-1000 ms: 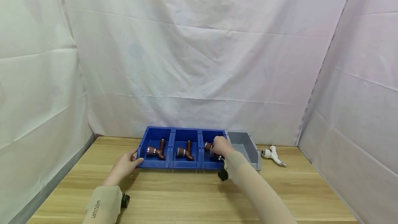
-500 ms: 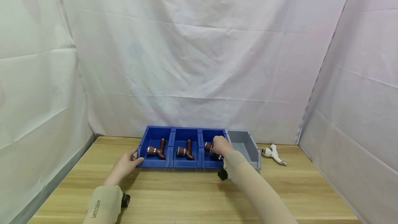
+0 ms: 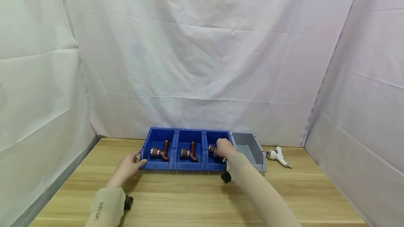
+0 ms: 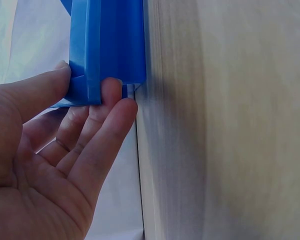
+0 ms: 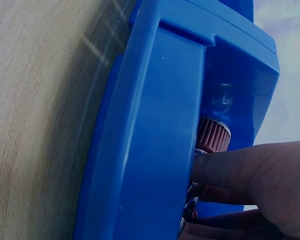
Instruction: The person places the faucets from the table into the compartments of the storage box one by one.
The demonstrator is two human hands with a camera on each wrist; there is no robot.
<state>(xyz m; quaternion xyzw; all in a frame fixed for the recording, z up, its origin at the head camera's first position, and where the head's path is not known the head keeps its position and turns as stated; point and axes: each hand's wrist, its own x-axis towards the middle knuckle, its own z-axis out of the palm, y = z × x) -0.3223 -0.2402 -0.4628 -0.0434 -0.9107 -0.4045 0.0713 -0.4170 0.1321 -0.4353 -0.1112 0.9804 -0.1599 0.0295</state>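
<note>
Three blue bins (image 3: 189,166) and a grey bin (image 3: 249,143) stand joined in a row on the table. My left hand (image 3: 127,166) grips the left front corner of the leftmost blue bin, thumb on the rim and fingers against its outer side, as the left wrist view (image 4: 50,150) shows. My right hand (image 3: 225,147) reaches into the third blue bin and holds a brown faucet (image 3: 212,149). Its ribbed knob (image 5: 215,135) shows in the right wrist view; the hand hides most of the body. A brown faucet (image 3: 161,152) lies in the first bin and another faucet (image 3: 189,152) in the second.
A white faucet (image 3: 277,157) lies on the wooden table (image 3: 176,199), right of the grey bin. White cloth (image 3: 195,62) hangs behind the bins and along both sides.
</note>
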